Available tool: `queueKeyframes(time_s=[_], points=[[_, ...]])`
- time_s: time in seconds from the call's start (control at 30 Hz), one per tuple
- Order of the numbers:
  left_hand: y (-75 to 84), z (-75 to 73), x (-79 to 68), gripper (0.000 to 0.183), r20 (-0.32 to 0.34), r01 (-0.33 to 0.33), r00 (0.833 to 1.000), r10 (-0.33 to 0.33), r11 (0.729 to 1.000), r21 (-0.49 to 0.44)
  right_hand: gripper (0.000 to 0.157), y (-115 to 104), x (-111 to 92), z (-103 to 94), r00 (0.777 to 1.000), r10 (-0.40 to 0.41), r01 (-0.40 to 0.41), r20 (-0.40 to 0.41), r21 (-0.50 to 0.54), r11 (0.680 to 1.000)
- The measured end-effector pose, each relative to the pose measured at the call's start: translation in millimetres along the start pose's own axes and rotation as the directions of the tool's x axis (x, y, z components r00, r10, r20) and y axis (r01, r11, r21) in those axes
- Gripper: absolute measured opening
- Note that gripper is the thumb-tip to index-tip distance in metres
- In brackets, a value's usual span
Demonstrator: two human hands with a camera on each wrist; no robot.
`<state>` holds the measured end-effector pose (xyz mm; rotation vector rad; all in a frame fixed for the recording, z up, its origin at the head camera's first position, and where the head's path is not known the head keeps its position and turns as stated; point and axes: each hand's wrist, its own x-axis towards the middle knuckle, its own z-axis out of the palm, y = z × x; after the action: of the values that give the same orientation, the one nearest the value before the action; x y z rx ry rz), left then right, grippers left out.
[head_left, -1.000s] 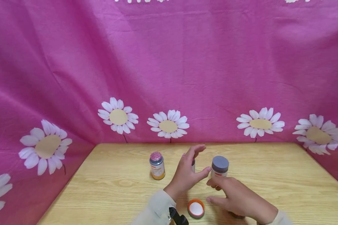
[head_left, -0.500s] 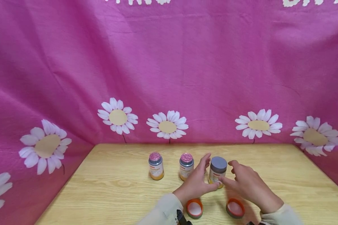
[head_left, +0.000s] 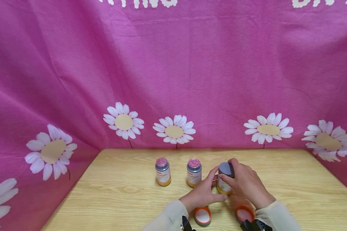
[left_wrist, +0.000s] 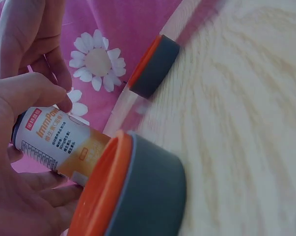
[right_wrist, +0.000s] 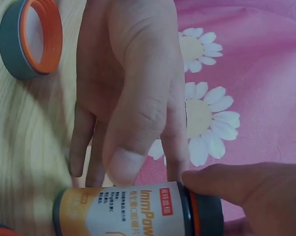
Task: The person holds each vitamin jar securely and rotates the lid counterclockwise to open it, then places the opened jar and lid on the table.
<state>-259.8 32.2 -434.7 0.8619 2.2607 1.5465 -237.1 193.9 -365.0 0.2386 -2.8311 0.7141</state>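
Note:
A supplement bottle [head_left: 223, 187] with a white and orange label stands at the right of a row, its grey lid [head_left: 225, 168] on. My left hand [head_left: 199, 195] holds the bottle's body, thumb [right_wrist: 130, 157] on the label and fingers [left_wrist: 52, 189] round the other side. My right hand [head_left: 250, 184] grips the lid from the right, its thumb at the lid's edge. A thin orange line shows along that lid in the right wrist view. To the left stand two lidless bottles, a middle one [head_left: 194, 176] and a left one [head_left: 163, 175], both with pink foil seals.
Two loose grey lids with orange insides, one [head_left: 203, 217] below my left hand and one [head_left: 244, 213] near my right wrist, lie upturned on the wooden table [head_left: 118, 199]. A pink flowered cloth [head_left: 214, 80] hangs behind the table and along its sides.
Both hands have come in to the right-hand bottle; the left has settled round its body and the right has taken hold of its lid. The other bottles and the loose lids stay put.

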Motion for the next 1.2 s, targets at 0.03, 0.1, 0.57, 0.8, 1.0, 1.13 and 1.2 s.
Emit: queueKeyframes(time_s=[0.03, 0.1, 0.57, 0.8, 1.0, 1.13, 1.2], points=[[-1.2, -0.5, -0.3, 0.087, 0.003, -0.006, 1.0, 0.006, 1.0, 0.001, 0.049, 0.3, 0.2, 1.1, 1.0, -0.005, 0.005, -0.002, 0.007, 1.0], [-3.5, -1.4, -1.3, 0.087, 0.009, -0.019, 1.0, 0.019, 1.0, 0.012, 0.047, 0.7, 0.0, 3.1, 1.0, -0.016, 0.016, -0.01, 0.021, 1.0], [-9.1, -9.0, -19.9, 0.089, -0.028, -0.059, 0.998, 0.061, 0.996, 0.064, 0.041, -6.6, -4.4, 10.8, 0.995, -0.092, 0.096, -0.045, 0.096, 0.991], [-6.6, -14.5, -34.8, 0.087, -0.02, -0.1, 0.995, 0.103, 0.99, 0.096, 0.038, -9.9, -7.3, 17.1, 0.995, -0.104, 0.102, 0.003, 0.194, 0.976], [-9.0, -21.3, -49.3, 0.083, -0.016, -0.111, 0.993, 0.113, 0.988, 0.108, 0.039, -16.7, -11.5, 21.2, 0.989, -0.15, 0.144, 0.011, 0.237, 0.961], [-10.5, -25.5, -58.5, 0.08, -0.009, -0.145, 0.989, 0.146, 0.988, 0.051, 0.038, -22.2, -14.4, 23.4, 0.982, -0.188, 0.176, 0.019, 0.271, 0.946], [-11.1, -27.9, -64.1, 0.078, -0.008, -0.149, 0.989, 0.149, 0.989, 0.019, 0.038, -25.2, -15.9, 24.7, 0.978, -0.207, 0.19, 0.03, 0.296, 0.936]])
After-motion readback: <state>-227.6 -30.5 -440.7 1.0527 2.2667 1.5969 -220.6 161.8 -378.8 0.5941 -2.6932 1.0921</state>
